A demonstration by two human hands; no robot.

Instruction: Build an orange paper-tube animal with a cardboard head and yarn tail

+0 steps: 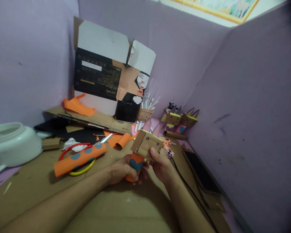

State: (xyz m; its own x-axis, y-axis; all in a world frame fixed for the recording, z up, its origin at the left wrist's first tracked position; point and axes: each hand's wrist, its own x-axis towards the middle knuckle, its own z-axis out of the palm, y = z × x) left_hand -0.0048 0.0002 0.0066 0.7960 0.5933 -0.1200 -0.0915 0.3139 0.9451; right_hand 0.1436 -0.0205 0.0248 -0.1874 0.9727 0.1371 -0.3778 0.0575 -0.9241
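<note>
A cardboard figure is between my hands, above the cardboard-covered table. Its box-shaped cardboard head (147, 144) has two drawn eyes and pointed ears, and its orange paper tube body (136, 162) carries a blue heart. My left hand (126, 170) is wrapped round the tube body. With thumb in front, my right hand (158, 163) grips the lower right corner of the head; its other fingers are partly hidden behind. To the left, an orange tube with blue-grey dots (81, 159) lies over scissors (89, 166) with red and yellow handles.
A white pot (13, 142) stands at the left. Behind are an unfolded printed box (97, 76), orange paper scraps (80, 106) and a basket of sticks (145, 114). Finished-looking cardboard figures (174, 119) stand back right. A phone-like dark slab (201, 171) and a black cable (188, 186) lie right.
</note>
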